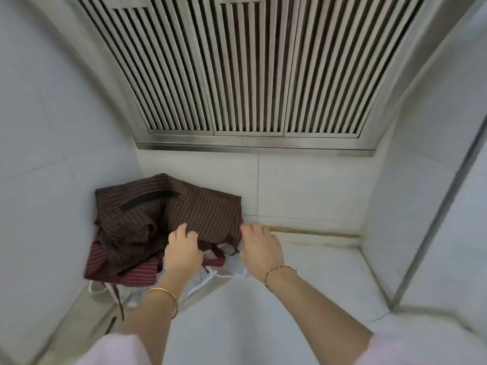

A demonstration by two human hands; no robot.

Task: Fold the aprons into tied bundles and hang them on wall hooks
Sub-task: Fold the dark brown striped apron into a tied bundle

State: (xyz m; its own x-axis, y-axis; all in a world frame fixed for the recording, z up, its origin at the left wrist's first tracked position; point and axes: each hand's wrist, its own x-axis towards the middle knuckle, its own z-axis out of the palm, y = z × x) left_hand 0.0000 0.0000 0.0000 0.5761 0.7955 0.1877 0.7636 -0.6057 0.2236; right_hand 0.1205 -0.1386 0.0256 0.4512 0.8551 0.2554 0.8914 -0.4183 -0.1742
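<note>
A pile of striped aprons lies in the left back corner of a white counter (316,264). On top is a brown pinstriped apron (200,209), partly folded. A red striped apron (126,272) lies under it, with white fabric (208,277) and straps beneath. My left hand (183,250) grips the near edge of the brown apron with curled fingers. My right hand (259,248) holds the same apron's right near corner, fingers curled over the edge. No wall hooks are in view.
A slatted steel extractor hood (250,75) hangs overhead at the back. White tiled walls (311,185) close in the counter on the left, back and right. A metal post (432,219) runs up on the right.
</note>
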